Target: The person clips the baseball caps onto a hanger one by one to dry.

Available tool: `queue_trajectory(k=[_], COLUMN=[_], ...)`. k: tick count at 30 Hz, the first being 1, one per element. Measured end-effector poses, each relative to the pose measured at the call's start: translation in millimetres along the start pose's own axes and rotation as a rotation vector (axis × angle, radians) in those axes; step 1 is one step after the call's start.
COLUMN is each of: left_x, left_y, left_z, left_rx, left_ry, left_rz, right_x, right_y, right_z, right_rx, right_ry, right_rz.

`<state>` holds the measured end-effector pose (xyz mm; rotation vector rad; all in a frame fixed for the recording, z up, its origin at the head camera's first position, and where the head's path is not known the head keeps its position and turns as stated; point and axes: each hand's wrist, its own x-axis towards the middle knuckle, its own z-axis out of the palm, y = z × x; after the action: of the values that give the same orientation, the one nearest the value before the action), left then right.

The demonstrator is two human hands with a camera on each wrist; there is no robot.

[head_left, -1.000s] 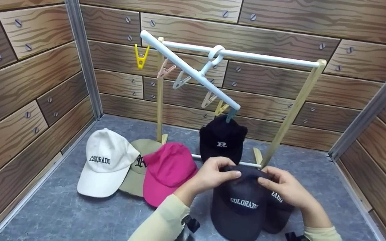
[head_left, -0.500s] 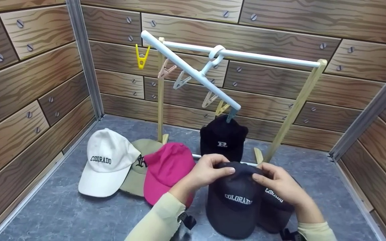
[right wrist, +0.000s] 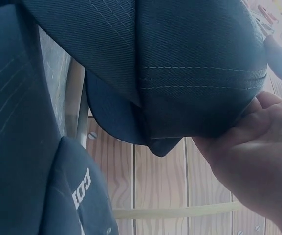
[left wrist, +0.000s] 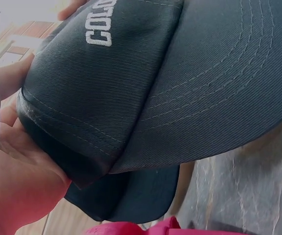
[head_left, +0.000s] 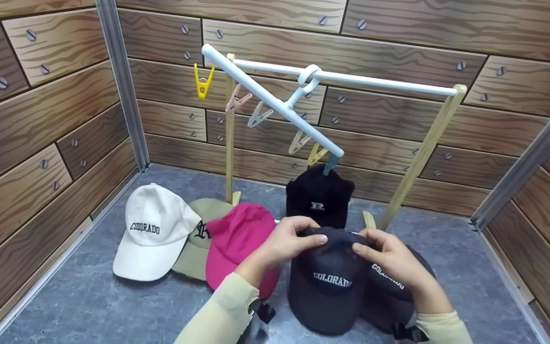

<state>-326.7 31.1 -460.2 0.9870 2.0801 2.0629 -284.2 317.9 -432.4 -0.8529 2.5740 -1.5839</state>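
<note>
Both hands hold a dark navy baseball cap by the top of its crown, its white COLORADO lettering facing me and its brim pointing down. My left hand pinches the crown's left side with the thumb in front. On the right side my right hand pinches likewise; its fingers go behind the crown and are partly hidden. The left wrist view shows the same cap's stitched brim close up. Behind the right hand lies a second dark COLORADO cap, partly covered.
A black cap with an R hangs from a blue-grey clip on a white clip hanger. That hanger hooks over a rack's white bar. At left lie a white cap, an olive cap and a pink cap.
Both hands have carried the navy cap left and slightly up, uncovering more of the second dark cap. The hanger and the other caps look unchanged.
</note>
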Motion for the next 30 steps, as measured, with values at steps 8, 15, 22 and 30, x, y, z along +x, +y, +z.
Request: queue_trajectory(k=[8, 15, 22, 30], left_x=[-1.6, -2.2, -2.8, -1.4], left_y=[-0.2, 1.8, 3.8, 6.0], left_z=[-8.7, -14.2, -18.0, -22.9], left_rx=[0.020, -0.008, -0.036, -0.029], left_ry=[0.015, 0.027, 0.052, 0.077], left_rz=[0.004, -0.001, -0.012, -0.005], right_x=[4.7, 10.0, 16.1, 22.5], right_y=[-2, -2, -2, -4], right_z=[4, 7, 11, 15], right_rx=[0.015, 0.026, 0.018, 0.034], right_ry=[0.008, 0.023, 0.045, 0.084], right_rz=[0.022, 0.026, 0.021, 0.020])
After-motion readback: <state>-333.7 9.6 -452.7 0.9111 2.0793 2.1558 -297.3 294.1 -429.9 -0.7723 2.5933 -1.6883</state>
